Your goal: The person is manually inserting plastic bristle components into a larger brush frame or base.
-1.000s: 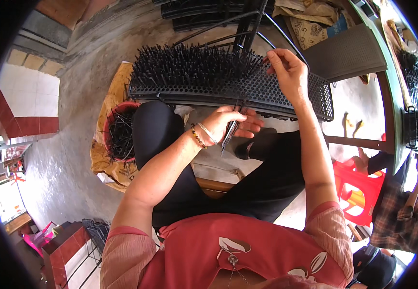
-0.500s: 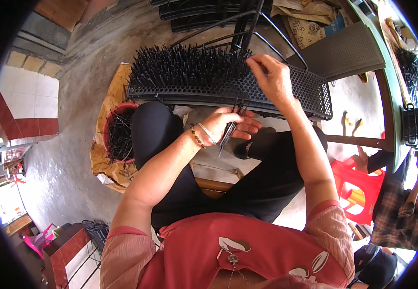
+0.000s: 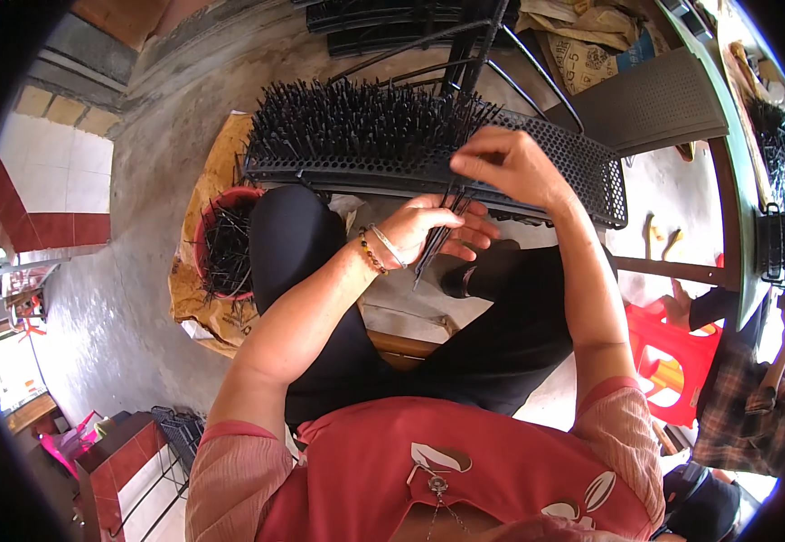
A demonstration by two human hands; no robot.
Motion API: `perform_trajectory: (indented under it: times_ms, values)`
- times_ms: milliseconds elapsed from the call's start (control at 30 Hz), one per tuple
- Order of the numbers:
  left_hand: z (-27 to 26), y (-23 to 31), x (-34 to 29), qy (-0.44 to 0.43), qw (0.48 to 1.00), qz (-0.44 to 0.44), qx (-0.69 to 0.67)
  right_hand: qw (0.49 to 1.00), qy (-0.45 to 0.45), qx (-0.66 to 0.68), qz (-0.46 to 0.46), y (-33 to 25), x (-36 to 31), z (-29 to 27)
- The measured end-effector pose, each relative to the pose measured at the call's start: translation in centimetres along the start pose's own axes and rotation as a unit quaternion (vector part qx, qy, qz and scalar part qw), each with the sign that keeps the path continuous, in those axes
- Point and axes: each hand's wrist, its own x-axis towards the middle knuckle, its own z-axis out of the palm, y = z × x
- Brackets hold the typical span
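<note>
Floor under you: bare grey concrete [image 3: 139,271], rough, sunlit in patches. A tan sack or paper sheet [image 3: 207,303] lies spread on it at your left, beside your knee. Further left, a tiled wall [image 3: 49,172], white above a red band. At upper right a long table with a green edge [image 3: 704,90] runs along the rim; more bundles of black sticks sit on it, too small to detail. A red plastic stool [image 3: 672,361] stands at right, and another person's plaid sleeve [image 3: 754,397] shows beyond it.

Containers: a red bucket [image 3: 204,230] stands on the sack just beside your left knee, holding a loose tangle of thin black sticks [image 3: 227,257]. Across your lap rests a black perforated tray [image 3: 582,167], long side left to right. Its left portion is densely planted with upright black sticks [image 3: 356,126]; its right portion shows open holes only.

Your left hand [image 3: 428,230] is closed on a small bundle of black sticks [image 3: 437,237], points angled down, held just below the tray's near edge. A beaded bracelet [image 3: 372,251] is on that wrist.

Your right hand [image 3: 510,167] is over the tray at the boundary between the filled and bare areas, thumb and forefinger pinched narrow on a single stick; the stick itself is barely distinguishable against the others.
</note>
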Motion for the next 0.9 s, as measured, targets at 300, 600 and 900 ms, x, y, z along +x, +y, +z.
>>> perform_trajectory:
  times_ms: [300, 600, 900]
  values:
    - [0.4, -0.3, -0.1, 0.004, 0.999, 0.011, 0.034, 0.977, 0.098, 0.177, 0.069, -0.7, 0.7, -1.2]
    - [-0.1, -0.7, 0.2, 0.031, 1.000, -0.006, 0.000, 0.978, 0.211, 0.006, 0.002, 0.1, 1.7, 0.7]
    - [0.1, -0.5, 0.0, 0.023, 1.000, -0.003, -0.008, 0.954, 0.172, -0.195, -0.149, 0.1, 2.4, 1.4]
